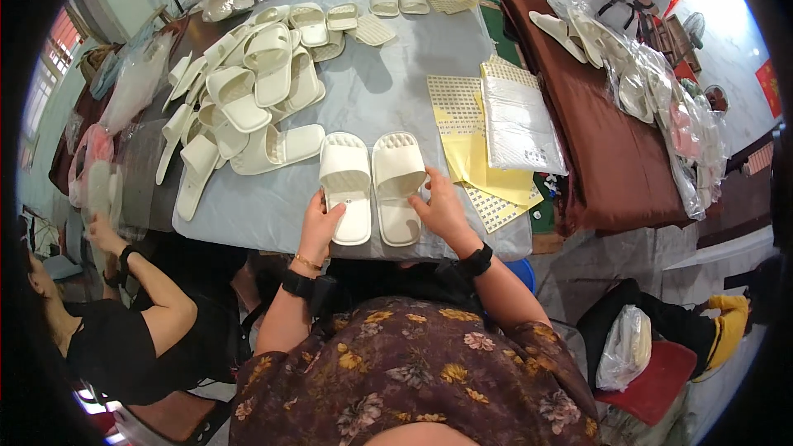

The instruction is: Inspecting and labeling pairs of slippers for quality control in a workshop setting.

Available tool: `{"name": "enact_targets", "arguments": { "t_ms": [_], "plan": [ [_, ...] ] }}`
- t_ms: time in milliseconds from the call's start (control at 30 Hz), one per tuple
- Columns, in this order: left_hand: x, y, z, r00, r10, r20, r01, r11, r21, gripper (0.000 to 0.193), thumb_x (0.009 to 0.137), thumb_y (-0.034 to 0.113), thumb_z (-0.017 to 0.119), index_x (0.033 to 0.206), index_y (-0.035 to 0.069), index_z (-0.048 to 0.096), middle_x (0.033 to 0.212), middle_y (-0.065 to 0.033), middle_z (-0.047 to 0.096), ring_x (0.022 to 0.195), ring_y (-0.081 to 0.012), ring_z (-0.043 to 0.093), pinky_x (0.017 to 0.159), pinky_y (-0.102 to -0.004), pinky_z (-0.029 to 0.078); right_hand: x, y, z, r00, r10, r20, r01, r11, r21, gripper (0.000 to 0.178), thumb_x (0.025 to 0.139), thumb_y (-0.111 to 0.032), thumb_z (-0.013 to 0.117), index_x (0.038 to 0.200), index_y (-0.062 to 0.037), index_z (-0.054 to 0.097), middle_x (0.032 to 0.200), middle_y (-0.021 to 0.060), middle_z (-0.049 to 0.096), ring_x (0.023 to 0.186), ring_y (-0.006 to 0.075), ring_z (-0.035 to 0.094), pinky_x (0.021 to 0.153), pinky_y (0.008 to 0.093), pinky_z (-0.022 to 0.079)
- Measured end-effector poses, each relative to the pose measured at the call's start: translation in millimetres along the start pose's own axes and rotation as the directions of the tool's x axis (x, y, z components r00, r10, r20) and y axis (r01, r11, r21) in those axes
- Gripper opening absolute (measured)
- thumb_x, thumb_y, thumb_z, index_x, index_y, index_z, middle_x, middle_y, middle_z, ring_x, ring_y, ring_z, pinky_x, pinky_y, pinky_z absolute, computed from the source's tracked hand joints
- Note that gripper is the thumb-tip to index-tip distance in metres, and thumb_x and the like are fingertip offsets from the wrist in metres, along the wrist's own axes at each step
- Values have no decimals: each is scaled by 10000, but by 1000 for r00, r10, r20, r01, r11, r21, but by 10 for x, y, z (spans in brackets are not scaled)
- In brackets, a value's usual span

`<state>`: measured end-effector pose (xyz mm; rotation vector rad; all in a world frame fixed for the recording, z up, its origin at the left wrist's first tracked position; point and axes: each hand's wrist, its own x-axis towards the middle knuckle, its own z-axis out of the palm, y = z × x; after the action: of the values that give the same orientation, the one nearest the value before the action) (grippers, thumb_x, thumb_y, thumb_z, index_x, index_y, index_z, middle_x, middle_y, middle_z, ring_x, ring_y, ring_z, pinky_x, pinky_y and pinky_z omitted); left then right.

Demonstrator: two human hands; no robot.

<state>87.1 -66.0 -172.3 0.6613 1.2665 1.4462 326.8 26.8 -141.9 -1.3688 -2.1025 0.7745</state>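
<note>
Two cream slippers lie side by side at the table's near edge, toes pointing away from me. My left hand [318, 225] grips the left slipper [344, 168] by its outer side, thumb over the insole. A small dark-marked spot shows on that insole near the thumb. On the other side, my right hand [441, 205] holds the right slipper [396, 165] by its outer edge, the thumb on the insole and a finger near the strap. The fingers beneath both slippers are partly hidden.
A heap of cream slippers [271, 62] covers the table's left side. Yellow sticker sheets [456, 116] lie to the right, under a white packet [520, 120]. Bagged slippers rest on a brown padded surface [578, 149]. Co-workers sit at left and across; another slipper pair [398, 2] stands far off.
</note>
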Motion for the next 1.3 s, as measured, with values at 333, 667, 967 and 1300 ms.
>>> {"name": "enact_targets", "arguments": {
  "t_ms": [333, 667, 967, 1300],
  "plan": [
    [2, -183, -149, 980, 175, -92, -126, 911, 392, 614, 821, 38, 664, 1372, -83, 423, 1246, -201, 604, 1120, -232, 607, 949, -335, 474, 370, 139, 161, 984, 174, -41, -178, 975, -134, 295, 854, -234, 596, 1017, 12, 609, 830, 272, 651, 824, 457, 627, 732, 518, 485],
    [41, -211, 145, 972, 214, -102, -108, 784, 611, 479, 794, 140, 714, 1223, -34, 593, 1072, -160, 638, 919, -260, 623, 822, -339, 497, 296, -23, -208, 967, 253, -17, -242, 944, 226, 208, 837, -155, 641, 911, 37, 615, 831, 195, 663, 757, 263, 659, 650, 369, 532],
    [122, -89, 172, 986, 11, 168, -71, 933, 353, 328, 876, 131, 657, 1170, -13, 640, 1038, -67, 660, 845, -130, 581, 752, -304, 483, 136, -691, -378, 984, -95, 153, -10, 821, 571, 619, 819, -92, 658, 1384, -37, 411, 1159, 173, 612, 986, 234, 637, 773, 316, 537],
    [-39, 201, 351, 999, -33, 7, 33, 994, -104, 391, 954, 175, 592, 1301, 15, 510, 1194, -22, 562, 1039, -105, 528, 874, -257, 438, 134, -373, -527, 932, 48, 360, -358, 280, 891, 609, 842, 51, 501, 1433, 17, 359, 1129, 151, 631, 913, 174, 655, 789, 269, 535]
  ]
}}
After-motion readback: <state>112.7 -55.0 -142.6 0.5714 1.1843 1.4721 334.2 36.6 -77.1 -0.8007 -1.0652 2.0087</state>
